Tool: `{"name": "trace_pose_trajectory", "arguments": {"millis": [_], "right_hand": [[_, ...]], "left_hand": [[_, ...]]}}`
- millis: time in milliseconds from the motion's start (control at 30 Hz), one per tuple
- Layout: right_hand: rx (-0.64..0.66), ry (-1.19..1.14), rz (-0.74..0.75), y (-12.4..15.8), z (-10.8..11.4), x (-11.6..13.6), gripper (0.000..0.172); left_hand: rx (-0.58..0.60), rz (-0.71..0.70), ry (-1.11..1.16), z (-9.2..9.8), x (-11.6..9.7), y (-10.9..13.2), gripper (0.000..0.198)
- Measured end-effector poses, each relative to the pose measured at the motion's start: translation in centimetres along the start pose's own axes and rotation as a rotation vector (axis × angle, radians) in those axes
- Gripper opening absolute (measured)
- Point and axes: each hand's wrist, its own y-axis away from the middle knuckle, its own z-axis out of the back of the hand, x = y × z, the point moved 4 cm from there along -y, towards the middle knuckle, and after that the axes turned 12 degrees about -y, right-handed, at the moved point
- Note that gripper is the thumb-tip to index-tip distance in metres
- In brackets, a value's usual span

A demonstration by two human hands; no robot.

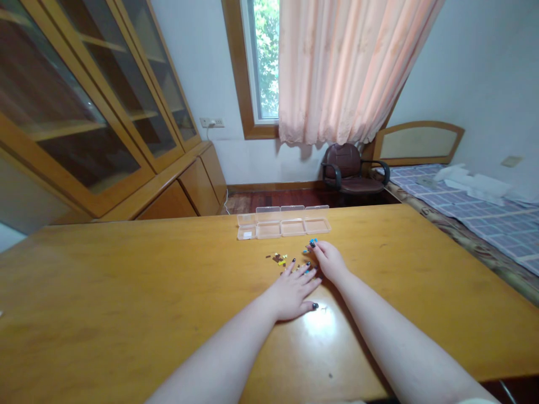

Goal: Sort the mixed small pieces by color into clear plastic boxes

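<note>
My left hand [295, 293] lies palm down on the table with its fingers spread, over part of a scatter of small pieces. Past its fingertips, brown pieces [277, 258] and a yellow piece [282, 262] lie in a loose group. To the right, my right hand [331, 261] is closed in a pinch, with a small blue piece [314, 241] at its fingertips. Another small blue piece [305, 252] lies just left of that hand. The pieces look like tiny building bricks, but their exact shape is too small to tell. Some are hidden under my left hand.
Several clear plastic boxes [269, 231] with raised lids stand in a row beyond the pieces, near the far edge of the wooden table [126, 303]. A brown armchair [347, 171] and a bed [471, 196] are behind it. A glass-fronted cabinet [138, 165] stands at left.
</note>
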Motion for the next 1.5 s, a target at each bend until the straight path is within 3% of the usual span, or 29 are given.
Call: {"name": "trace_pose_trajectory", "arguments": {"millis": [167, 533, 700, 867, 967, 1167, 1333, 1500], "right_hand": [[-0.035, -0.038, 0.0, 0.0, 0.1, -0.2, 0.044], [0.039, 0.019, -0.026, 0.1, -0.1, 0.2, 0.039], [0.166, 0.1, -0.025, 0.2, -0.5, 0.7, 0.032], [0.362, 0.138, 0.027, 0.5, -1.1, 1.2, 0.027], [0.391, 0.231, 0.142, 0.8, -1.5, 2.1, 0.027], [0.405, 0.318, 0.272, 1.2, -2.0, 3.5, 0.023], [0.415, 0.299, 0.23, 1.2, -1.7, 3.3, 0.019], [0.494, 0.123, 0.218, 1.4, -1.5, 3.4, 0.02]], "left_hand": [[-0.032, 0.088, -0.048, -0.3, 0.4, -0.4, 0.06], [-0.081, 0.524, -0.097, -1.2, 3.7, 0.0, 0.063], [-0.078, 0.574, 0.006, -0.3, 5.2, 0.6, 0.062], [-0.08, 0.662, 0.066, 1.1, 8.4, 2.4, 0.055], [-0.057, 0.619, 0.045, 1.0, 9.2, 2.8, 0.056], [0.055, 0.487, 0.038, -0.3, 8.0, 2.0, 0.06], [0.018, 0.515, 0.021, 0.1, 7.2, 1.7, 0.06], [-0.059, 0.37, 0.045, 0.9, 6.0, 1.4, 0.055]]}}
